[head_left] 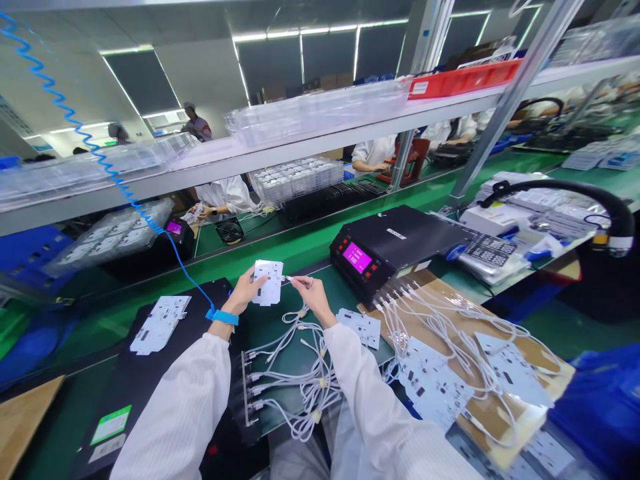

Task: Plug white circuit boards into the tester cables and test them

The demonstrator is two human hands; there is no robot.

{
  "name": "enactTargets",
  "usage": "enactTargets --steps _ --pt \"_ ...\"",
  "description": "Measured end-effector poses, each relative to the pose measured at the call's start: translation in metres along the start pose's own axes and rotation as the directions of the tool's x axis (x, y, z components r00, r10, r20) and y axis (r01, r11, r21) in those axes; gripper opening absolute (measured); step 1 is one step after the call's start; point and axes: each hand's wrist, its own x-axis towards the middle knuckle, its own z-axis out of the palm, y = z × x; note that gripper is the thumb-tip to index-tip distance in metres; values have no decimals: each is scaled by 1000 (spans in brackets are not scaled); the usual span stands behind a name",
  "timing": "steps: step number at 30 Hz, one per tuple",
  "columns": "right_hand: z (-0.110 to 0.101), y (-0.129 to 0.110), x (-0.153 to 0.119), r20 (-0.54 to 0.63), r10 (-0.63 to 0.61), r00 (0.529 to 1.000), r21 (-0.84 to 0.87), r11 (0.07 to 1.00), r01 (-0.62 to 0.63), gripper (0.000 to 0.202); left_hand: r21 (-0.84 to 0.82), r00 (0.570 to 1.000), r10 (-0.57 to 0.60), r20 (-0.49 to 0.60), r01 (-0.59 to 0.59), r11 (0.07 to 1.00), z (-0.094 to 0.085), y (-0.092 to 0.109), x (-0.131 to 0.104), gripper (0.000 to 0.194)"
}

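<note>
My left hand (245, 291), with a blue strap at its wrist, grips a white circuit board (270, 283) by its left edge. At the board's right edge, the fingers of my right hand (311, 293) pinch a white cable plug (289, 279). The plug's tip meets the board edge; whether it is seated is too small to tell. Below my hands lies a bundle of white cables (313, 383) joined to a connector strip (246, 390). Another white board (360, 327) rests just right of my right forearm.
A black tester (395, 243) with a lit pink screen stands right of centre. Boards and cables lie on brown cardboard (537, 427) at the right. More boards (160, 325) sit on a black case at the left. A shelf (300, 143) crosses above; a blue coiled cord (117, 177) hangs left.
</note>
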Motion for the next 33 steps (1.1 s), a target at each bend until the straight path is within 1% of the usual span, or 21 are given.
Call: enactTargets --steps 7,13,18,20,25,33 --pt "-1 -2 -3 16 -7 1000 29 1000 7 42 -3 1000 -9 14 9 1000 1 3 -2 65" --pt "0 -3 -5 33 -19 999 42 999 17 40 -2 1000 3 14 -3 1000 1 0 1 69" --pt "0 2 -3 -7 -19 1000 44 999 20 44 -2 1000 -3 29 3 1000 -1 -1 2 71" --pt "-1 4 -2 -6 -18 1000 37 999 18 43 -3 999 -3 33 3 1000 -1 -2 3 71" --pt "-5 4 -4 37 -25 999 2 1000 25 40 9 999 3 48 -3 1000 -2 -5 4 79" --pt "-16 5 -4 138 -76 988 -11 997 78 30 57 992 2 129 -9 998 -4 -10 6 84"
